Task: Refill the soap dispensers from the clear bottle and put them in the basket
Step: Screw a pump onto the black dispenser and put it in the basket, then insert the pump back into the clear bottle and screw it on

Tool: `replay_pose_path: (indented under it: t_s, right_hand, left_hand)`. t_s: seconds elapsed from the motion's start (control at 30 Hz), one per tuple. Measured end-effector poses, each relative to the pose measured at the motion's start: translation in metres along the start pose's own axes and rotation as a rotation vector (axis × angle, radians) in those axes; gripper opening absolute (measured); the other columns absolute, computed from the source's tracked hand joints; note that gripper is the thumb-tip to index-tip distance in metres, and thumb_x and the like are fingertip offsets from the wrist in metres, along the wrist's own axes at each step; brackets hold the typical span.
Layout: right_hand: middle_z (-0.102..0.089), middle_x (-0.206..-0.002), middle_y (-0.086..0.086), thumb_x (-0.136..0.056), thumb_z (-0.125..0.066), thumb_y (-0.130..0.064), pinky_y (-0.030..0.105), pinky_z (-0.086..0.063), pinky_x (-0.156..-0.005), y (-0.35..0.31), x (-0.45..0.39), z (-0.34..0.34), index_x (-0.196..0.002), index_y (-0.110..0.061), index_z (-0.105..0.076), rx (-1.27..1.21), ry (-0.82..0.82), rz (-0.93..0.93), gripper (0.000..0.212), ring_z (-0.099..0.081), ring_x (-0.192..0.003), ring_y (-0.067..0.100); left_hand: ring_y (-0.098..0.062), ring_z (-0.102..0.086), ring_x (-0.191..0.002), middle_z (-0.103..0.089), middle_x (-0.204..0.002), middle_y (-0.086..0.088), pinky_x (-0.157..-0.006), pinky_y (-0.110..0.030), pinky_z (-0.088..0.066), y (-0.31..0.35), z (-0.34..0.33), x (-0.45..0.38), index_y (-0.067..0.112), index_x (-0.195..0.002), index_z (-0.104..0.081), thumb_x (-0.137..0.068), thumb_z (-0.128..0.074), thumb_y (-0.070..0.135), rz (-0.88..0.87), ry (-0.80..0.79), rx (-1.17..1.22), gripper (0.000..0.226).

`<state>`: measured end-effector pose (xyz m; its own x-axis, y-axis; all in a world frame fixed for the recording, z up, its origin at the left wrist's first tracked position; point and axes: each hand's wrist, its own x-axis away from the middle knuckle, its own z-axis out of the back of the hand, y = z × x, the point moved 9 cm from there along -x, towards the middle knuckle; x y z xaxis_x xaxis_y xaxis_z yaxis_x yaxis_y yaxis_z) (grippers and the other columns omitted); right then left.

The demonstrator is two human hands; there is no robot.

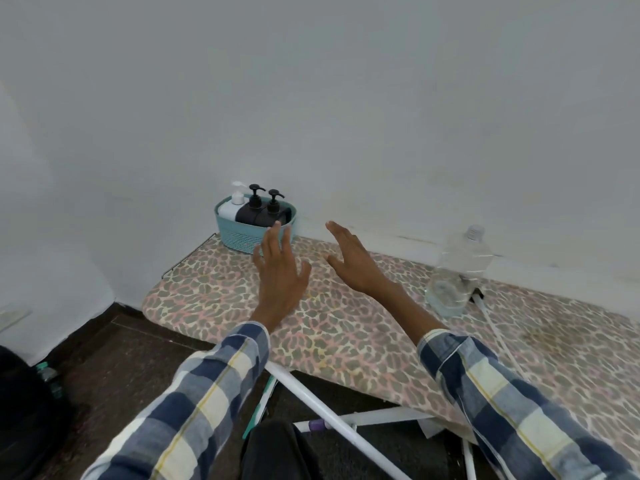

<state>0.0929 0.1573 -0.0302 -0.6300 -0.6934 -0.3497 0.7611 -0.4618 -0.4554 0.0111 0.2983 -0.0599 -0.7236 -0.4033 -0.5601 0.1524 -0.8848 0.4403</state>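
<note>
While two hands [311, 268] hover empty, three dispensers [254, 209] fill one basket [239, 237].

Both arms reach forward from the lower edge of the view, sleeves in blue, white and yellow check down to the wrists. Left hand [280, 271] held out back-up, fingers [272, 242] straight and slightly spread, thumb out to the right, holding nothing. Right hand [353, 259] turned more on edge, palm facing left toward the other hand, fingers straight and close together, thumb apart below them, also holding nothing. The hands are near each other, not touching.
</note>
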Motion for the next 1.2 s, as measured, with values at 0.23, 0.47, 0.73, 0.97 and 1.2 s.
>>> replay_pose_path:
  t_s: [0.23, 0.47, 0.73, 0.97, 1.2]
  right_hand:
    - [-0.030, -0.170, 0.001, -0.105, -0.050, -0.007, 0.039, -0.030, -0.126, 0.008, 0.065, 0.072, -0.164, -0.017, -0.029, 0.021, 0.169, 0.025, 0.064, -0.030, -0.154, 0.022]
    - [-0.056, -0.140, -0.010, -0.104, -0.046, -0.004, 0.030, -0.056, -0.087, 0.014, 0.154, 0.162, -0.140, -0.020, -0.057, 0.046, 0.586, 0.057, 0.041, -0.056, -0.122, 0.012]
    - [-0.060, -0.108, -0.010, -0.099, -0.051, -0.006, 0.027, -0.051, -0.072, 0.120, 0.237, 0.218, -0.109, -0.022, -0.061, -0.088, 0.990, -0.308, 0.022, -0.061, -0.094, 0.011]
    - [-0.062, -0.097, 0.000, -0.096, -0.056, -0.027, 0.033, -0.048, -0.071, 0.258, 0.239, 0.156, -0.103, -0.020, -0.060, -0.442, 0.462, -0.882, 0.011, -0.062, -0.089, 0.022]
    - [-0.068, -0.100, 0.002, -0.098, -0.062, -0.052, 0.034, -0.051, -0.069, 0.266, 0.206, 0.136, -0.112, -0.023, -0.059, -0.093, 0.210, -0.850, 0.032, -0.068, -0.086, 0.021]
  left_hand:
    - [-0.030, -0.032, -0.152, -0.032, -0.164, -0.009, -0.116, -0.063, -0.036, 0.122, -0.031, 0.023, 0.012, -0.161, -0.029, -0.099, -0.050, 0.040, -0.156, -0.082, 0.223, 0.071]
    - [-0.026, -0.030, -0.150, -0.030, -0.164, -0.008, -0.118, -0.055, -0.032, 0.204, -0.066, 0.047, 0.012, -0.165, -0.021, -0.089, -0.047, 0.061, -0.245, -0.259, 0.303, 0.095]
    - [-0.023, -0.036, -0.149, -0.034, -0.163, -0.002, -0.120, -0.055, -0.037, 0.260, -0.096, 0.046, 0.031, -0.165, -0.011, -0.084, -0.072, 0.073, -0.127, -0.355, 0.540, 0.110]
    - [-0.022, -0.056, -0.126, -0.052, -0.139, -0.003, -0.098, -0.036, -0.051, 0.299, -0.112, 0.023, 0.029, -0.160, -0.024, -0.080, -0.089, 0.056, -0.039, -0.402, 0.657, 0.107]
    - [-0.021, -0.068, -0.109, -0.059, -0.125, 0.002, -0.087, -0.039, -0.057, 0.312, -0.125, 0.014, 0.038, -0.145, -0.027, -0.078, -0.087, 0.058, -0.070, -0.415, 0.523, 0.092]
